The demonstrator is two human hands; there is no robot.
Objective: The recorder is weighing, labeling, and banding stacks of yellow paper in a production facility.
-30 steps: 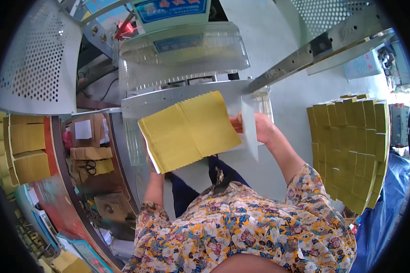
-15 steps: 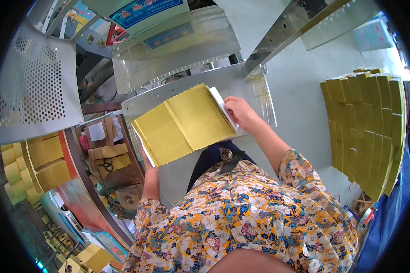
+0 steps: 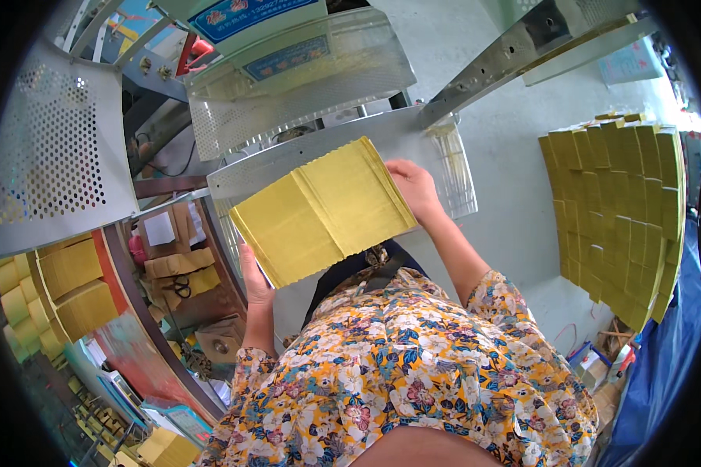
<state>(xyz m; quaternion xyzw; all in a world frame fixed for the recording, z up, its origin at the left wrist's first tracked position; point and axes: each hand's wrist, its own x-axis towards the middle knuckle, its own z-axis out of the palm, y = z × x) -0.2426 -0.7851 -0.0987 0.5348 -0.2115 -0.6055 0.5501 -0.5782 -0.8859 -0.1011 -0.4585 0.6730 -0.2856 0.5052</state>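
A stack of gold paper sheets (image 3: 323,210) with scalloped long edges and a crease across its middle is held tilted in front of me. My left hand (image 3: 255,276) grips its lower left end, thumb along the side, and the other fingers are hidden underneath. At the opposite end, my right hand (image 3: 414,189) is closed at the right edge. Its fingertips are slightly blurred and partly behind the paper. Beneath the stack lies a grey metal machine table (image 3: 234,177).
A perforated clear guard (image 3: 304,93) rises behind the table. To the left are a perforated metal panel (image 3: 54,148) and a shelf with black scissors (image 3: 181,286). A metal beam (image 3: 514,58) crosses the upper right. A tall pile of gold paper bundles (image 3: 611,210) stands at right.
The white strip at the stack's right edge has gone from sight, and gold now reaches that edge. My right hand has shifted slightly right; more of my left hand and thumb shows.
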